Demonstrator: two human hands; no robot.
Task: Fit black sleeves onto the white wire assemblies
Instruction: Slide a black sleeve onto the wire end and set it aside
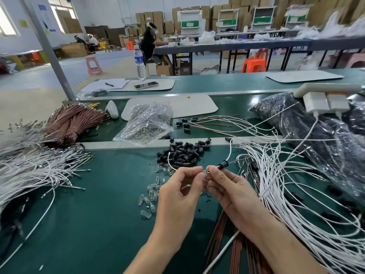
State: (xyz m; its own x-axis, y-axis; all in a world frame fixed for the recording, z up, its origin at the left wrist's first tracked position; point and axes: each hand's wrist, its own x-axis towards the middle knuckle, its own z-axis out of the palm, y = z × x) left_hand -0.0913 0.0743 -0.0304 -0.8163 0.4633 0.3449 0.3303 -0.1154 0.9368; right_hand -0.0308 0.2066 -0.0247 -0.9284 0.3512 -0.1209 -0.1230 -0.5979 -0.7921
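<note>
Two hands meet over one green bench, working on one white wire.
Our left hand and right hand each pinch one clear bulb in a tight grip. One black sleeve sits on the wire just past our right fingertips. One heap of loose sleeves, too many to count, lies behind.

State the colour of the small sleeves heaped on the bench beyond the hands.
The sleeves are black; head view shows them best.

water bottle, phone, pen on papers, far bench; orange stool behind.
</note>
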